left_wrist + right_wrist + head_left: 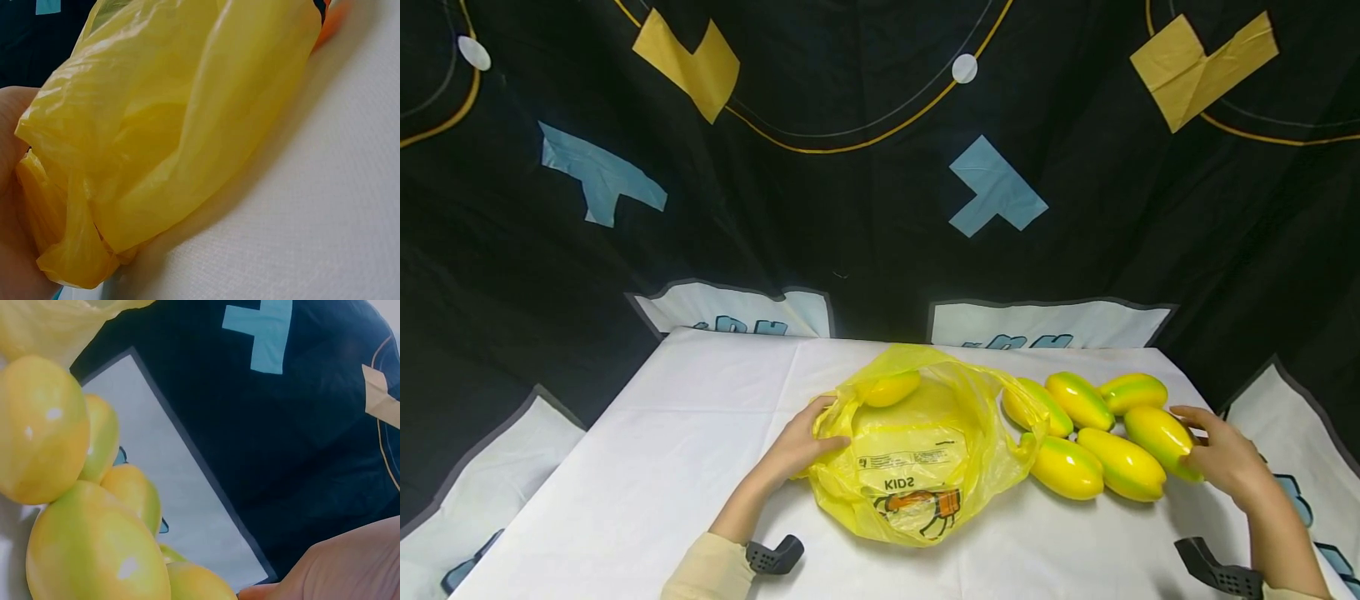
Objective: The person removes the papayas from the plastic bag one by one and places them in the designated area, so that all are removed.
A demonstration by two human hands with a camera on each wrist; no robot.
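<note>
A translucent yellow plastic bag (842,492) lies with its mouth open in the middle of the table, printed with "KIDS" and a picture. My left hand (797,446) pinches the left edge of its mouth, thumb inside. In the left wrist view the bag (156,144) bunches against that hand (19,212). One glossy yellow-green mango (891,389) is inside the bag. My right hand (1225,454) grips the rightmost mango (1153,433) of a group, fingers at its far side and thumb at the near side. In the right wrist view, that hand (350,565) shows only partly.
Several other mangoes, among them a near one (1067,468) and a far one (1133,393), lie close together right of the bag. The bag's right edge touches the nearest ones. A white cloth covers the table (700,400); a black curtain (865,242) hangs behind it.
</note>
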